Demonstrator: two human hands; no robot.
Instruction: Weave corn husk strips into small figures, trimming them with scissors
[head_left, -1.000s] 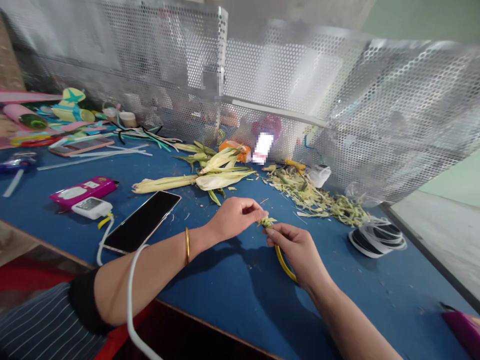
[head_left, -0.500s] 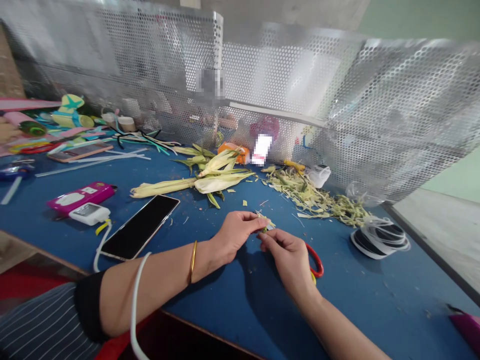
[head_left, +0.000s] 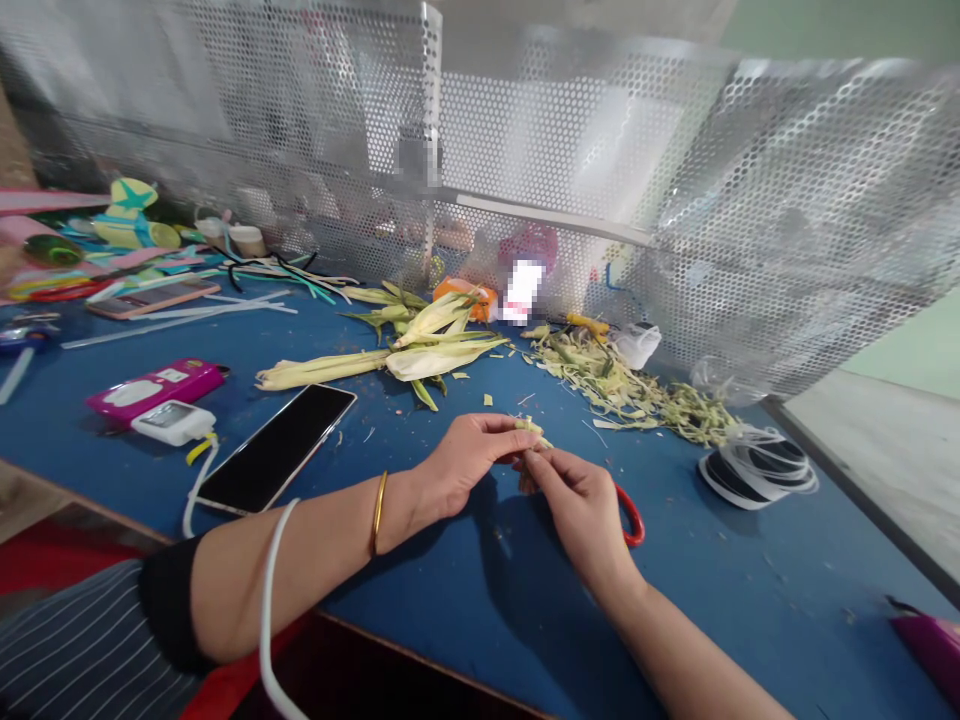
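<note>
My left hand and my right hand meet over the blue table, both pinching a small pale green leaf piece between fingertips. A red-handled tool, probably scissors, lies on the table at my right hand, only its loop showing. A gold bangle sits on my left wrist. Long pale leaves lie beyond the hands, and a heap of shredded leaf scraps spreads to the right.
A black phone with a white cable lies at the left, beside a pink case and a white device. A coil of black and white bands sits right. Perforated metal screens wall the back.
My hands have drawn closer to me and slightly left. The yellow handle seen under my right hand a second ago is hidden; a red loop shows instead.
</note>
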